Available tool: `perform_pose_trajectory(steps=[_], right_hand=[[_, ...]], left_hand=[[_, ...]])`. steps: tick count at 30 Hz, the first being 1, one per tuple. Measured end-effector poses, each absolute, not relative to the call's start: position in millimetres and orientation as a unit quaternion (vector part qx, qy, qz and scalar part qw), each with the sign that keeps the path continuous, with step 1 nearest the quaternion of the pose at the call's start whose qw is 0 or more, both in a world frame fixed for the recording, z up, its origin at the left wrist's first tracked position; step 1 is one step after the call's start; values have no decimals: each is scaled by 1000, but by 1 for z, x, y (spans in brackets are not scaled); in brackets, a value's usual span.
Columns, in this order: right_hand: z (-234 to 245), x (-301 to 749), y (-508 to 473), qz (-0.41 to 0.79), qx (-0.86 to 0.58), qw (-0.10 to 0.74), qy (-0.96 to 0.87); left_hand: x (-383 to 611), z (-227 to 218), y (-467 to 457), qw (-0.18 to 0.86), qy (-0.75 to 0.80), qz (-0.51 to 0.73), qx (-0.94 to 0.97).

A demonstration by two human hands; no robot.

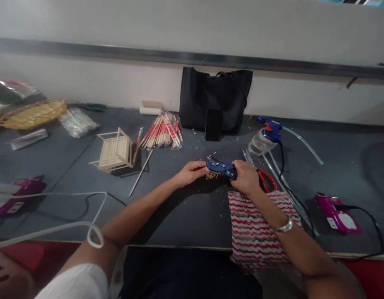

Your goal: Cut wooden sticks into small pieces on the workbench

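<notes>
- Spanning the whole view, the table (pixel 185 216) gives a flat, dark bed to work over; keeping both wrists low on it should steady the cut.
- At 12 o'clock from the hands a bag (pixel 215 97) leans on the wall, well apart.
- At 5 o'clock a striped cloth (pixel 250 224) lies under the right forearm, and dragging it would likely shake the grip.
- At 9 o'clock stands a stick frame (pixel 113 151), with a stick bundle (pixel 162 132) at 11 o'clock, both near but clear.
- The right hand (pixel 247 178) is wrapped tight round the handles of the cutter (pixel 222 167); a slow, even squeeze seems best.
- The left hand (pixel 190 172) has its fingertips pinched at the cutter's head; whether they hold a stick there cannot be told. Fingers are safest kept behind the blade.
- Scissors (pixel 266 179) lie just beside the right hand at 3 o'clock.
- The cutter sits mid-table between the two hands, held just above the surface.
- Cut bits (pixel 212 175) lie in a small heap under it at 7 o'clock, so cutting over that heap should keep them together.
</notes>
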State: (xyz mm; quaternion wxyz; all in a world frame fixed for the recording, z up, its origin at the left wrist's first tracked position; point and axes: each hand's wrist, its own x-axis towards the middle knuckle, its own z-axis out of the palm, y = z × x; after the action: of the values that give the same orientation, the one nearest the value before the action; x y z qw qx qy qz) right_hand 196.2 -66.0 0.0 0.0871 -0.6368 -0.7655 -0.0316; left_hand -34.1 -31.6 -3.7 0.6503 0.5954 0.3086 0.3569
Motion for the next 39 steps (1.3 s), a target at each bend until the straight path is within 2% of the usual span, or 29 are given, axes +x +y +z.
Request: perform_pose_trajectory(steps=[23,39], right_hand=[[6,189,-69,-20,-632,55,-773],[22,179,-74,33,-688,-37,-724]], left_hand=[[-32,-19,-28,608,291,339,657],[-33,-1,-31,648,286,304,637]])
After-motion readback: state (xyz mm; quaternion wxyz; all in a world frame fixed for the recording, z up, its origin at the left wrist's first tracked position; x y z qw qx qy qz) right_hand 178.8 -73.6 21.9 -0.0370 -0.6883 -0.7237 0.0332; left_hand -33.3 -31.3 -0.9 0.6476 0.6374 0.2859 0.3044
